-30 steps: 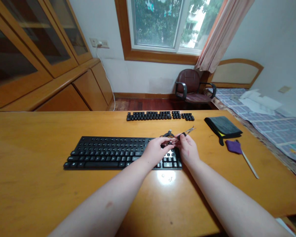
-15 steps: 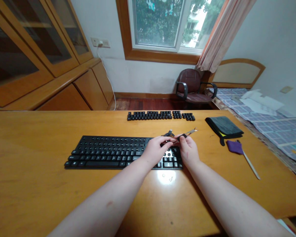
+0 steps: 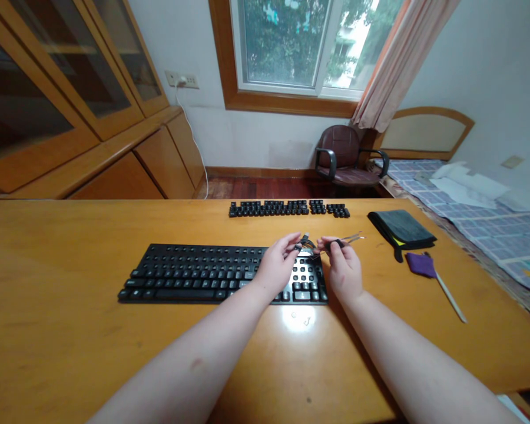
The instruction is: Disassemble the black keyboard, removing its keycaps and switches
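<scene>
My right hand [image 3: 345, 268] is closed around the dark handle of a keycap puller [image 3: 335, 244]; its thin metal wires stick out at both ends. Between the fingertips of my left hand [image 3: 277, 259] is a small black piece that looks like a keycap [image 3: 298, 247], partly hidden by the fingers. Both hands hover over the right end of a black keyboard [image 3: 194, 265]. Its upper rows and part of the number pad show bare switch stems, while lower rows still carry caps. A coiled black cable [image 3: 308, 241] lies behind the keyboard, between the hands.
Rows of removed keycaps [image 3: 269, 208] line the far edge of the wooden table [image 3: 62, 330]. On the right lie a folded dark grey cloth [image 3: 401, 228] and a brush with a purple head [image 3: 421, 265]. An office chair [image 3: 342, 154] stands beyond the table.
My hands have moved apart from touching each other. The right hand has shifted slightly right with the puller, and the left fingers have come away with the small black piece.
</scene>
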